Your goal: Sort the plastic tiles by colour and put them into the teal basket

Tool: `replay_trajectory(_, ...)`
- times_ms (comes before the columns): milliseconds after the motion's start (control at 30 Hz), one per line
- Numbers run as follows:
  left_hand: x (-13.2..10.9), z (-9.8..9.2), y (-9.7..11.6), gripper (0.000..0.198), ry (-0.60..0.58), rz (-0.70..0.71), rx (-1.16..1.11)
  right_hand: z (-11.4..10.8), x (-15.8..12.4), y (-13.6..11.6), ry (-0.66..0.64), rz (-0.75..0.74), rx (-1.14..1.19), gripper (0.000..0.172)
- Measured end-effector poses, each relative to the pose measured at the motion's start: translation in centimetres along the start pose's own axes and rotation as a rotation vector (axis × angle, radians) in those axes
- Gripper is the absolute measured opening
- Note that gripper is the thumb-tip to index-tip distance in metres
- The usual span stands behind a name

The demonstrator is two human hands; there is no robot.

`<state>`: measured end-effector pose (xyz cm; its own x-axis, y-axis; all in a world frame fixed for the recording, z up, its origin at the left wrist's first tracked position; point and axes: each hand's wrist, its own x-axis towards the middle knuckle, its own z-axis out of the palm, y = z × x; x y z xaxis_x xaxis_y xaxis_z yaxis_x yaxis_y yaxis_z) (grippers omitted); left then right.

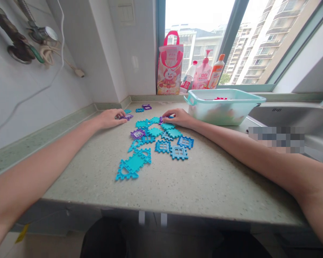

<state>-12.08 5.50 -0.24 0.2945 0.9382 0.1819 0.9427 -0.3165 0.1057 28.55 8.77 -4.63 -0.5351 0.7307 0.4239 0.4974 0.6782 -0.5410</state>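
Several teal, blue and purple plastic tiles with notched edges lie on the speckled countertop (204, 179). My left hand (110, 118) is at the left of the group, its curled fingers on a purple tile (128, 117). At the far side of the pile, my right hand (177, 118) pinches another purple tile (162, 120). A purple window tile (138, 134) lies between teal ones. Nearer to me are blue window tiles (163, 146) and a teal cluster (134, 163) that overlaps or joins; which one I cannot tell.
A pale green tub (226, 113) with red pieces inside stands behind my right forearm, beside a steel sink (285, 118). A pink bag (170, 68) and bottles (202, 75) line the windowsill.
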Motion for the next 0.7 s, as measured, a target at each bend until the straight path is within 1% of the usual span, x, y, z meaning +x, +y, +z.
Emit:
replay_trajectory(133, -0.3, -0.3, 0.6, 0.064, 0.001, -0.002, -0.030, 0.1, 0.0, 0.1, 0.005, -0.006, 0.012, 0.028)
replay_trajectory(267, -0.5, -0.7, 1.1, 0.061, -0.002, -0.025, -0.039, 0.2, 0.0, 0.3, 0.013, -0.025, 0.030, 0.031)
replay_trajectory(367, -0.7, -1.1, 1.1, 0.058, -0.005, -0.019, -0.076, 0.2, 0.0, 0.4, 0.057, -0.047, 0.016, 0.035)
replay_trajectory(433, -0.9, -1.6, 1.5, 0.057, 0.015, -0.001, -0.107, 0.2, 0.0, 0.5, 0.078, -0.069, -0.005, 0.037)
replay_trajectory(500, -1.3, -2.4, 2.6, 0.057, 0.048, 0.054, -0.148, 0.2, 0.1, 0.6, 0.077, -0.088, -0.031, 0.036)
replay_trajectory(567, -1.9, -3.5, 4.3, 0.057, 0.041, 0.148, -0.200, 0.2, 0.1, 0.6, 0.062, -0.100, -0.058, 0.033)
replay_trajectory(600, -2.2, -4.0, 5.4, 0.057, 0.006, 0.200, -0.226, 0.3, 0.1, 0.6, 0.058, -0.105, -0.070, 0.032)
replay_trajectory(700, -3.3, -5.0, 8.4, 0.052, -0.191, 0.307, -0.251, 0.3, 0.1, 0.5, 0.049, -0.120, -0.089, 0.030)
